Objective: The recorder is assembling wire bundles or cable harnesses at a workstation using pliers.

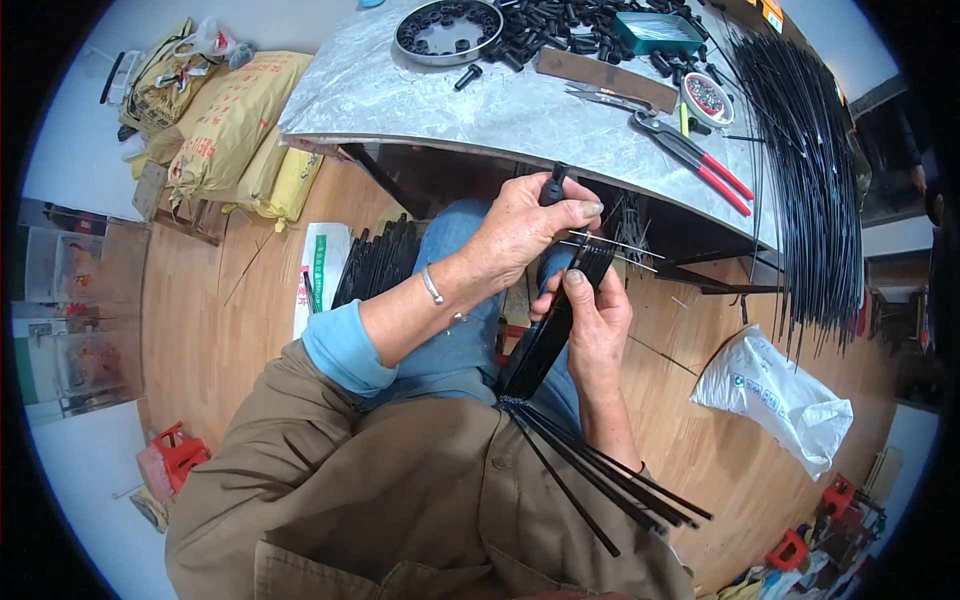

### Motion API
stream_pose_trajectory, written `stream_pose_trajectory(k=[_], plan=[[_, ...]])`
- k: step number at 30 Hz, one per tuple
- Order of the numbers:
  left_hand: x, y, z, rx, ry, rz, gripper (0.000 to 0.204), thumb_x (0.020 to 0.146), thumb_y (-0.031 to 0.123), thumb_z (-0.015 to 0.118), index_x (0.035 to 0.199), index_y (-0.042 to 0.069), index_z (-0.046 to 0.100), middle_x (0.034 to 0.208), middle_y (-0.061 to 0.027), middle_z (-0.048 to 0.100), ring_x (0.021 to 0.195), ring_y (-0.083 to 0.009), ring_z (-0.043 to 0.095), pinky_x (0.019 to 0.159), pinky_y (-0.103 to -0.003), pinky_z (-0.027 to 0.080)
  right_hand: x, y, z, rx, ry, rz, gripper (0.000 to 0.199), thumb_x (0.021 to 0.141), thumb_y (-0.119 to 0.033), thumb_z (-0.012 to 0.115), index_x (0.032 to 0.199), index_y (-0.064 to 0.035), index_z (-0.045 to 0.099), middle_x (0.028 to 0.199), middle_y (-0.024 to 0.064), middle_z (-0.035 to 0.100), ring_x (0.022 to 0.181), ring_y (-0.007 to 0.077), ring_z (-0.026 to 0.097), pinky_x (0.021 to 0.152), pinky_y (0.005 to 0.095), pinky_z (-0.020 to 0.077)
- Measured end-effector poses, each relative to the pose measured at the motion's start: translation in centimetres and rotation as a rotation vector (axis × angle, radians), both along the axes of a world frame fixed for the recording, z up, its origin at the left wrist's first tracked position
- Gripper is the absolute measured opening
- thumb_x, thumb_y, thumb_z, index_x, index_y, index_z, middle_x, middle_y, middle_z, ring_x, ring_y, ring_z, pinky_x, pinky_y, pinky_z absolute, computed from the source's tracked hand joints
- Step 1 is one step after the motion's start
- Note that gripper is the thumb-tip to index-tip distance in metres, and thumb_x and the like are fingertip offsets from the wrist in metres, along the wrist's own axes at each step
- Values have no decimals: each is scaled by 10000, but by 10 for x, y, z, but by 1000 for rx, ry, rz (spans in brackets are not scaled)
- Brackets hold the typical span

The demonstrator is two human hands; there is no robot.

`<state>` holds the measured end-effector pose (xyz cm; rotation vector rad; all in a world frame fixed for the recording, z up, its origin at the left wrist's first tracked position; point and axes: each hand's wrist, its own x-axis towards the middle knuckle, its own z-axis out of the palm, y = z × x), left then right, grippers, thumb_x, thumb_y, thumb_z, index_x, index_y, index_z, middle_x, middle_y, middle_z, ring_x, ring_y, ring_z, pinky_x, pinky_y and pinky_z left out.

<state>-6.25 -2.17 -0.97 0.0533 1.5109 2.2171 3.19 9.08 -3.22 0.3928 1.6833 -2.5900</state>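
Note:
Above my lap, my left hand point(535, 222) is closed round a small black knobbed piece point(551, 190), its thumb pointing right. Just below and to the right, my right hand point(598, 325) grips the upper part of a bundle of flat black strips point(540, 350), thumb on top. The bundle slants down toward my jacket, and several thin black rods point(610, 475) fan out from its lower end. Thin metal pins point(625, 250) cross the bundle's upper end, between the two hands. The fingers of my right hand behind the bundle are partly hidden.
On the grey table point(390, 95) ahead lie red-handled pincers point(695, 160), scissors point(605, 95), black plugs point(570, 25), a round tray point(448, 35) and a small bowl point(707, 98). Long black rods point(805, 190) overhang its right edge. Sacks point(240, 120) stand left; a white bag point(770, 395) lies right.

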Motion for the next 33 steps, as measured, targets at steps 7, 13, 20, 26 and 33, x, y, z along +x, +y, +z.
stream_pose_trajectory(k=[7,13,20,26,33], plan=[[-3,-18,-2,-138,15,-55,395,902,272,626,1149,-33,583,901,-79,643,779,-98,581,688,-243,481,1,1,1,2,-30,-28,186,925,-195,587,978,-20,555,809,55,604,628,125,616,551,263,547],[24,-23,-11,-136,-6,-109,354,848,156,691,1123,-42,591,785,-13,620,672,-69,545,609,-209,438,-1,-1,0,-8,-5,-12,202,919,-205,598,1024,-35,570,811,39,607,639,120,619,550,256,550],[25,-18,-16,-93,11,11,226,822,103,711,1000,3,615,769,-8,610,666,-71,544,599,-211,431,-8,14,-3,359,153,113,197,905,-185,626,1010,-18,637,862,6,641,727,54,561,654,211,468],[26,-17,-21,9,-28,24,227,825,111,710,1003,25,598,741,11,586,634,-49,528,561,-197,427,-16,23,-5,293,79,266,223,890,-204,636,973,-4,685,874,2,675,782,57,566,709,228,466],[27,-25,-26,169,-108,-74,221,870,121,654,1059,31,583,842,-24,608,666,-83,518,626,-235,448,-15,24,-15,-30,-67,322,223,890,-220,634,961,-14,684,883,11,672,771,77,588,703,241,474]])
